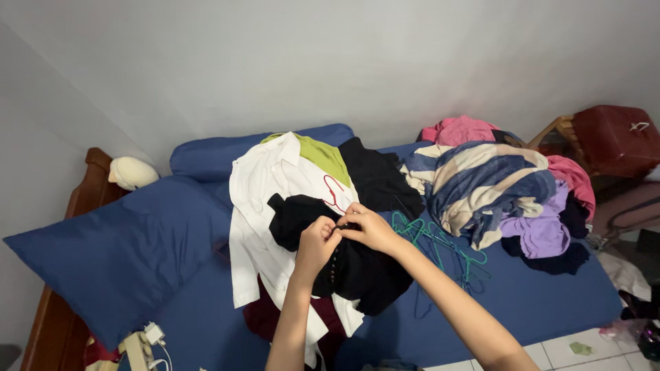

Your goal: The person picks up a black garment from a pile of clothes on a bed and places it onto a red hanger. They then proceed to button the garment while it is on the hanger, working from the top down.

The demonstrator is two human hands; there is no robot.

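A black buttoned garment (357, 271) lies on top of a white shirt (258, 206) on a blue bed (550, 295). My left hand (317, 242) and my right hand (368, 227) meet at the garment's upper edge and pinch the black cloth near its row of small buttons. A red wire hanger (333, 192) rests on the white shirt just above my hands. A green cloth (322, 155) and another black garment (378, 175) lie behind them.
Several green wire hangers (440, 244) lie right of my hands. A striped blanket (481, 185) with pink and purple clothes is heaped at the right. Blue pillows (117, 254) sit at the left. A red stool (615, 137) stands at the far right. A power strip (141, 343) lies at the lower left.
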